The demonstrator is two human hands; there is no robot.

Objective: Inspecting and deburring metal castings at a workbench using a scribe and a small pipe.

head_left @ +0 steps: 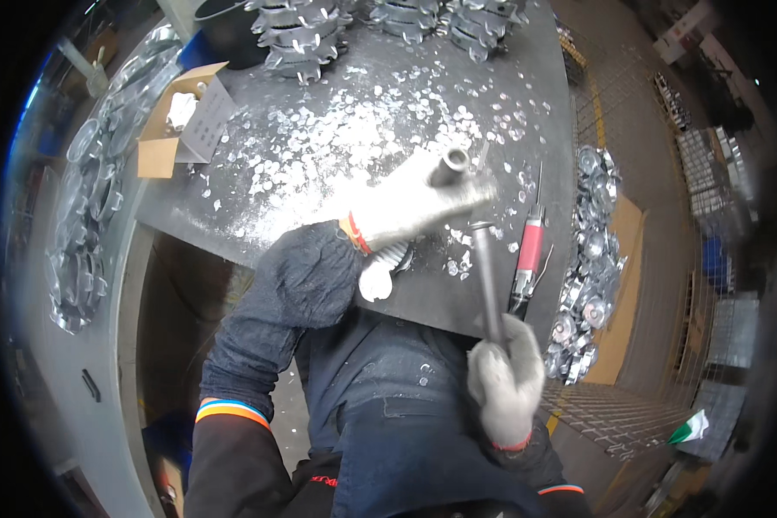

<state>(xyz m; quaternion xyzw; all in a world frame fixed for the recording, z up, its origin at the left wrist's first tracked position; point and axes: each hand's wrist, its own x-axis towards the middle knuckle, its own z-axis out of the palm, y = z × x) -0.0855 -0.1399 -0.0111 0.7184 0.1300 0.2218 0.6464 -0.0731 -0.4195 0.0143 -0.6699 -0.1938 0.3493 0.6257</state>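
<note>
My left hand (397, 203), in a white work glove, is closed around a short grey metal tube (451, 166) above the table. The tube's open round end faces up. My right hand (508, 380), also gloved, grips the lower end of a long grey metal rod (488, 281) near the table's front edge. The rod stands nearly upright in the picture; its flat, wider end is just below my left fingers, apart from them. Partly hidden under my left wrist lies a crumpled white thing (376, 281) whose kind I cannot make out.
Small shiny metal discs (319, 129) litter the dark table (457, 302). A red-handled air tool (531, 246) lies at the right. Stacked metal castings (298, 39) stand at the back. An open cardboard box (203, 121) is at the left. More castings (589, 250) fill a wire cage beyond the right edge.
</note>
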